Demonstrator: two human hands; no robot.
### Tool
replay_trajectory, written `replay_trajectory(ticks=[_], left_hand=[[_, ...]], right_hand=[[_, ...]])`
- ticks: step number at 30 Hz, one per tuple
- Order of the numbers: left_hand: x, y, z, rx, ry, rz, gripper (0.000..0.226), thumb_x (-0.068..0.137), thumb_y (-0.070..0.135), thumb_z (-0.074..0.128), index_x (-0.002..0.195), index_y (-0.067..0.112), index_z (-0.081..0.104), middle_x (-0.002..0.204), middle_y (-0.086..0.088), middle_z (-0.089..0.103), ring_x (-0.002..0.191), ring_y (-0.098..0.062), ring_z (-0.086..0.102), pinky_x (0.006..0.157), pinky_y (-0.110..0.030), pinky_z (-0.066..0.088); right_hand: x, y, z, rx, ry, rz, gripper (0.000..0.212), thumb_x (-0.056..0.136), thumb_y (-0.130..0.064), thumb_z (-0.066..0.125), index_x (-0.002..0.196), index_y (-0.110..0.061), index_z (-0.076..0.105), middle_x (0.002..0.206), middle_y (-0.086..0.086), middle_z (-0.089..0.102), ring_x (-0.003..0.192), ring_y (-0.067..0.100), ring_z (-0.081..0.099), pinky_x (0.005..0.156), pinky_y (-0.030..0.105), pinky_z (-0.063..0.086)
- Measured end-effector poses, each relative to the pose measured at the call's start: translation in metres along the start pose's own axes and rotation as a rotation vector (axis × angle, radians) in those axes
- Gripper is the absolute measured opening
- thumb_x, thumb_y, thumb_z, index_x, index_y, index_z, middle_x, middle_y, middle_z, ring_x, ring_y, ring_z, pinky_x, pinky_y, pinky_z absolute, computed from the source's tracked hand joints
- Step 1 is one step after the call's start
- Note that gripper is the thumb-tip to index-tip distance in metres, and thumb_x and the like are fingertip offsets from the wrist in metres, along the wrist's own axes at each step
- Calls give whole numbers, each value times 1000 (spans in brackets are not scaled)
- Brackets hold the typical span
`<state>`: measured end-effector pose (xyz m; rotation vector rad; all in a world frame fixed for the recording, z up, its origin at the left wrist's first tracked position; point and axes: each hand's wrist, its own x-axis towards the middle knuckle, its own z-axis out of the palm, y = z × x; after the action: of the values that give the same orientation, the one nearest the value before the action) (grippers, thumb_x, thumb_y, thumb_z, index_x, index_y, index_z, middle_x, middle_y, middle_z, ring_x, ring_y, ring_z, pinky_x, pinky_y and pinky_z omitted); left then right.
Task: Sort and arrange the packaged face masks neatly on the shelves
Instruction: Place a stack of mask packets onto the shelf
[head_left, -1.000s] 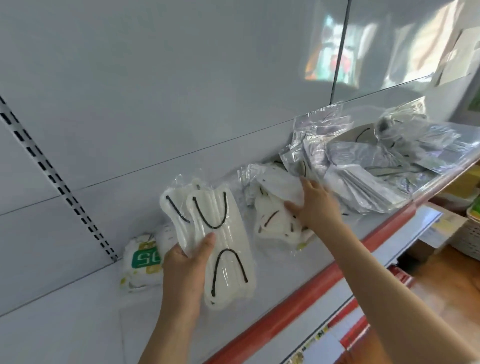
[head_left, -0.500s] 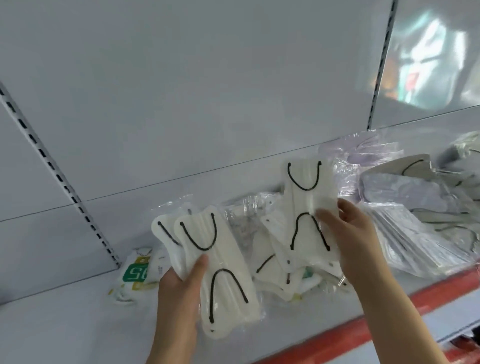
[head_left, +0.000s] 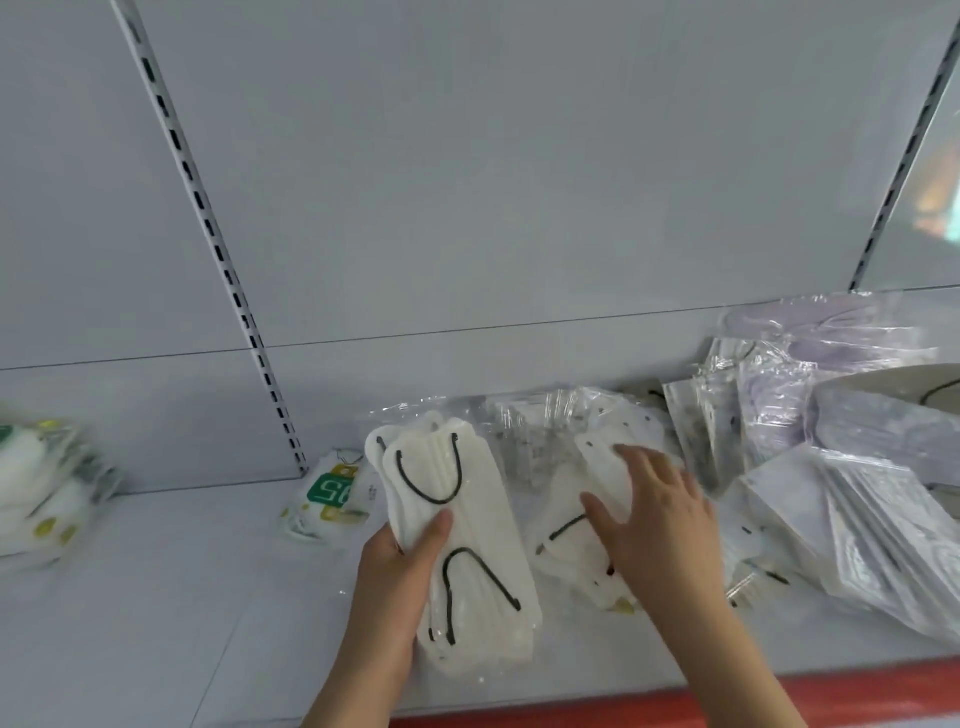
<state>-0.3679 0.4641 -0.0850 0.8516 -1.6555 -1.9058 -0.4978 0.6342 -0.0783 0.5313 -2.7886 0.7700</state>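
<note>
**Head view: left hand holds a mask stack, right hand flat on the loose pile**

Your left hand (head_left: 400, 587) grips a small stack of packaged white masks (head_left: 462, 551) with black ear loops. The thumb lies across the front of the top pack and the fingers are curled behind it. The stack stands roughly upright, tilted a little to the left, with its lower end just above the shelf (head_left: 156, 597).

Your right hand (head_left: 660, 525) is spread with its fingers straight, resting palm down on a loose pile of white masks (head_left: 571, 525) lying on the shelf just to the right of the held stack. It holds nothing; the fingers only press on the top pack.

Further right, touching that pile, a heap of clear-wrapped masks (head_left: 831, 467) in grey and pale purple leans against the back panel (head_left: 519, 182) and spills toward the front of the shelf. Its packs overlap at different angles.

Left of the held stack, a green-labelled pack (head_left: 330, 491) marked 95 sits at the foot of the slotted upright (head_left: 218, 260), near the back panel. At the far left edge, well apart, another bundle of green-and-white packs (head_left: 47, 488) lies on the shelf, blurred.

The red front edge (head_left: 623, 706) of the shelf runs along the bottom, under both your forearms.
</note>
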Motion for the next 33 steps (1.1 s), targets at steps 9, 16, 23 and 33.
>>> replay_trajectory(ticks=[9, 16, 23, 33], left_hand=[[0, -10, -9, -1, 8, -58, 18, 93, 23, 70, 110, 18, 72, 96, -2, 80, 91, -24, 77, 91, -51, 59], [-6, 3, -3, -47, -56, 21, 28, 96, 35, 64, 122, 27, 67, 108, 9, 78, 102, -12, 74, 95, -41, 56], [-17, 4, 6, -2, -119, 35, 42, 87, 48, 71, 122, 24, 69, 107, 2, 79, 101, -18, 75, 92, -42, 58], [-7, -5, 1, -121, 43, 59, 21, 93, 19, 70, 114, 21, 72, 102, 1, 80, 97, -19, 76, 86, -41, 58]], right_hand=[[-1, 20, -8, 286, 206, -4, 33, 102, -18, 49, 69, -15, 51, 60, -7, 49, 54, 14, 44, 48, 25, 28], [-16, -35, -40, 992, 166, 46, 13, 98, -25, 58, 86, -26, 63, 62, 1, 62, 52, 11, 53, 50, 25, 45], [-37, -62, 6, 988, -174, 69, 6, 92, -21, 67, 86, -22, 68, 67, -10, 68, 59, 2, 60, 57, 20, 47], [6, 9, 20, -153, -151, 123, 62, 89, -62, 54, 126, -11, 51, 129, 7, 56, 127, 30, 48, 99, 39, 44]])
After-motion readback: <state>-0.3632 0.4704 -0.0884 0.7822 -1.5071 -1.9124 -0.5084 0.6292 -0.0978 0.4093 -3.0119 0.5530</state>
